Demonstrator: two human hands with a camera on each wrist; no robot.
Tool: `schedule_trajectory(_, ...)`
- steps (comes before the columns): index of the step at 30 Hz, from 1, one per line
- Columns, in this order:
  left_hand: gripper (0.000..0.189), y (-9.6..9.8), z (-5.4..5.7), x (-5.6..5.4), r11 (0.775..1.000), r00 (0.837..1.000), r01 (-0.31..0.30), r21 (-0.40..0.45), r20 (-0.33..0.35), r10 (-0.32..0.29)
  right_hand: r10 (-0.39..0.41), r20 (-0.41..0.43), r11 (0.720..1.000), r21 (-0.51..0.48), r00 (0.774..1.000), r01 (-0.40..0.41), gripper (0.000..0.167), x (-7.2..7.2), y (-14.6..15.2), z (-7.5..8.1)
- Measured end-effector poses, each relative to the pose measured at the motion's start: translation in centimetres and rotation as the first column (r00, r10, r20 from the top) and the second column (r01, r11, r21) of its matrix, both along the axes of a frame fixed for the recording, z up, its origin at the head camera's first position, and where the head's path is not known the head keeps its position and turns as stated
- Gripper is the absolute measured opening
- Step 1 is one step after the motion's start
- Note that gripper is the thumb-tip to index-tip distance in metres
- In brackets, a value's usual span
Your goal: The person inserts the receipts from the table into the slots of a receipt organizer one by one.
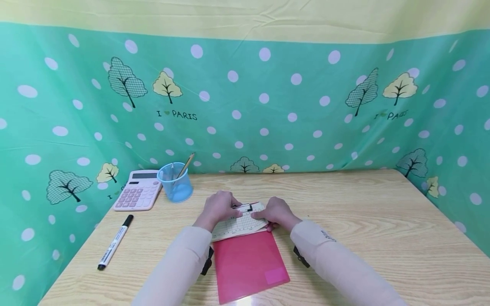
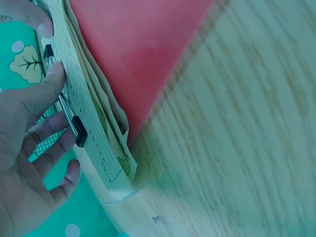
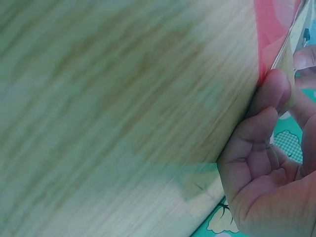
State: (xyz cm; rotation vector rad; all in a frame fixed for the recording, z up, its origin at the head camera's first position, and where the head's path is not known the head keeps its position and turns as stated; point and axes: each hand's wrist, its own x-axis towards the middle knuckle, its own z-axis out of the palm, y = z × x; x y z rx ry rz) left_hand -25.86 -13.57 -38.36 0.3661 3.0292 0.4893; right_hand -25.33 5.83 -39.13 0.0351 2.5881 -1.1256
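Observation:
A red file folder [image 1: 246,263] lies on the table in front of me. Across its top end is a small stack of printed sheets [image 1: 237,227] with wavy, layered edges in the left wrist view. A metal clip bar with black end pieces [image 2: 79,131] runs along the sheets' upper edge. My left hand [image 1: 219,207] holds this clip, its thumb on the bar and fingers behind. At the right side of the stack, my right hand [image 1: 278,211] grips the sheets, thumb on top and curled fingers under the edge.
Left of the hands stand a blue mesh pen cup [image 1: 178,185] with pencils and a pink calculator [image 1: 138,191]. A white marker [image 1: 115,242] with black ends lies nearer on the left. A green dotted curtain [image 1: 264,110] borders the wooden table [image 1: 363,212] at the back and sides.

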Motion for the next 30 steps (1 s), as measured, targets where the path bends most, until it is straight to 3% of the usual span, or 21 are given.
schedule_trajectory(7, 0.030, -0.1, 0.1, 0.2, 1.000, 1.000, 0.017, -0.006, -0.015, -0.017, 0.010, -0.020, 0.999, -0.032, 1.000, -0.011, 0.043, 0.5, 0.2, 0.2)
schedule_trajectory(14, 0.031, -0.4, -0.5, -0.1, 0.998, 0.997, 0.056, -0.002, -0.046, -0.056, 0.065, -0.065, 0.997, 0.039, 0.996, -0.063, 0.034, 1.4, 0.7, 0.5)
schedule_trajectory(21, 0.048, -0.9, -0.2, 0.0, 0.993, 0.993, 0.110, 0.048, 0.033, -0.112, 0.109, -0.113, 0.987, 0.127, 0.988, -0.094, 0.037, 2.2, 1.3, 0.8)
schedule_trajectory(26, 0.062, -1.5, 0.0, 1.1, 0.987, 0.987, 0.154, 0.033, 0.036, -0.155, 0.137, -0.152, 0.980, 0.165, 0.979, -0.111, 0.036, 2.8, 1.8, 0.9)
schedule_trajectory(30, 0.073, -2.0, 0.3, 2.8, 0.985, 0.987, 0.158, -0.063, -0.012, -0.160, 0.175, -0.196, 0.970, 0.203, 0.965, -0.134, 0.035, 3.3, 2.2, 1.1)
